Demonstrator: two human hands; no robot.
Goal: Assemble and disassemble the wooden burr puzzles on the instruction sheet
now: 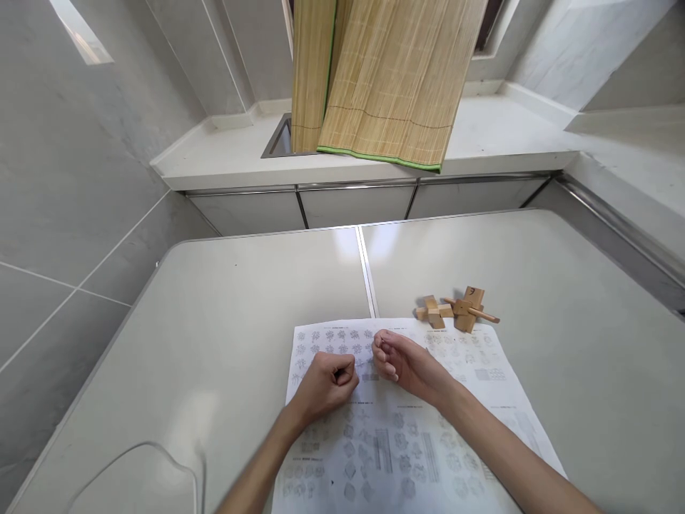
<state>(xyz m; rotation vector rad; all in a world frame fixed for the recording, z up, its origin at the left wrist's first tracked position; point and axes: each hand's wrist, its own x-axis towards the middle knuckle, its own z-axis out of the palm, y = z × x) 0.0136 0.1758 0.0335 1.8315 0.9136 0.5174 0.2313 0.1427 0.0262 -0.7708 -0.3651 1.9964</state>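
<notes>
A large white sheet point(374, 428) printed with rows of small grey diagrams lies flat on the table below both of my hands. Curled into a loose fist, my left hand point(330, 382) is over its upper left part, with nothing seen in it. My right hand point(404, 360) faces it a short gap away, fingers loosely bent and apart from the palm, and it appears to hold nothing. Beyond my right hand, at the sheet's far edge, are a small cluster of crossed wooden blocks point(434, 312) and a larger cluster of interlocked wooden pieces point(467, 311) with a thin stick through it.
The pale table point(240, 307) has a metal seam point(367, 264) across its middle. A white cable point(155, 444) loops at the front left. Behind stands a white counter point(225, 157) with a sink point(278, 139), partly covered by a hanging bamboo blind point(396, 86).
</notes>
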